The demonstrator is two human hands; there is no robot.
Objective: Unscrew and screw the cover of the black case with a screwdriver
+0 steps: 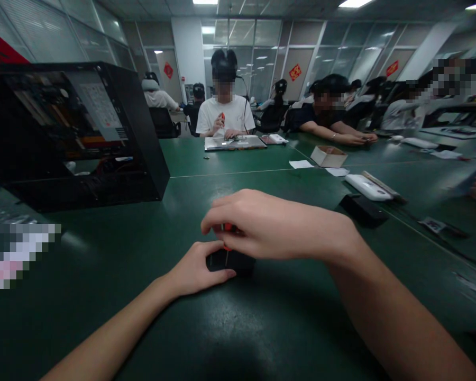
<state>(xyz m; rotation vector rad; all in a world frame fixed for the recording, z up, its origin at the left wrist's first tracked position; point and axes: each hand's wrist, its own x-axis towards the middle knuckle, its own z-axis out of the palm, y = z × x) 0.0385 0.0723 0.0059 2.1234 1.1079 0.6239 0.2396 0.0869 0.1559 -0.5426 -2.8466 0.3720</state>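
A long dark green table with a smooth, slightly glossy top fills a glass-walled office where other people sit at work on the far side. Near its front edge lies a small black block, low, matte and box-shaped, mostly covered by the hands. The left hand rests on the table with its fingers curled together against the block's left side, pinning it. The right hand hovers just above, its fingertips pinched shut on a thin screwdriver with a red handle and a dark shaft standing upright, tip down on the block. To the left stands an open black computer case, boxy, with hard flat panels. A white remote and a small cardboard box lie farther right.
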